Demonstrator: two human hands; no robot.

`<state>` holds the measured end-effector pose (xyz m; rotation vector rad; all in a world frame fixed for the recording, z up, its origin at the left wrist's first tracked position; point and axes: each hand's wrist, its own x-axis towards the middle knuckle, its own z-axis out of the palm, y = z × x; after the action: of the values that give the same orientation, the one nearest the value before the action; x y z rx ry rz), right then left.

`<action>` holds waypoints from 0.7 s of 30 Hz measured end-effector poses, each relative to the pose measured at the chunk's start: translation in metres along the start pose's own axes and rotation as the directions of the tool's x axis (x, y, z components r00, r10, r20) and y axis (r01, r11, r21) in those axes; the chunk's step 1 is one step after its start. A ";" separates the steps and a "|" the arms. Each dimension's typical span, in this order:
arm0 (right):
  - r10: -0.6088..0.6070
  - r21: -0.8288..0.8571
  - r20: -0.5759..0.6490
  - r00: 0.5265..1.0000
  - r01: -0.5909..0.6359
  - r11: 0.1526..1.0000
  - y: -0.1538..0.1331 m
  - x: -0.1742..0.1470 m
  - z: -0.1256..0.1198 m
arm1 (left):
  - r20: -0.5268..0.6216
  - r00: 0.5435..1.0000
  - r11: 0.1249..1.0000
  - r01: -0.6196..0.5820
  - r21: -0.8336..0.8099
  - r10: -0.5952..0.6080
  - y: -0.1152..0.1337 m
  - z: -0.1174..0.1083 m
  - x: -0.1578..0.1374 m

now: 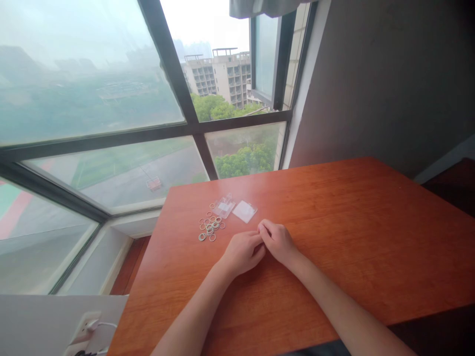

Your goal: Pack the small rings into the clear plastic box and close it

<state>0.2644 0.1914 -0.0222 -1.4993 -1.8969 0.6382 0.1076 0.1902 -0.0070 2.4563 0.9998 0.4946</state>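
Reddish wood-grained table (352, 237) beside a dark-framed window (198, 127). Near frame centre, a clear plastic box (222, 208) slants from lower left to upper right; just right of it, a near-square white case (245, 211) sits cornerwise. Left hand (244, 251) and right hand (279, 241) meet below, fingers (269, 229) curled — whether gripping anything, I cannot tell. Thin round rings (210, 228) cluster lower left.

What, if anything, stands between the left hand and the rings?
Nothing visible: only bare table separates the left hand from the rings. The clear case and white packet lie farther back, off that direct line.
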 end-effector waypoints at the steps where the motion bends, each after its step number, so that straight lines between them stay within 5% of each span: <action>1: 0.000 0.000 0.000 1.000 0.000 1.000 0.000 0.000 0.000 | -0.001 1.000 1.000 0.000 -0.001 0.000 0.000 0.000 0.000; 21: 0.001 0.001 -0.002 1.000 -0.001 1.000 0.000 0.000 0.001 | -0.006 1.000 1.000 0.002 -0.014 -0.002 -0.001 0.000 0.000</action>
<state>0.2642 0.1911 -0.0228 -1.5004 -1.8939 0.6374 0.1074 0.1909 -0.0077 2.4429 0.9974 0.5070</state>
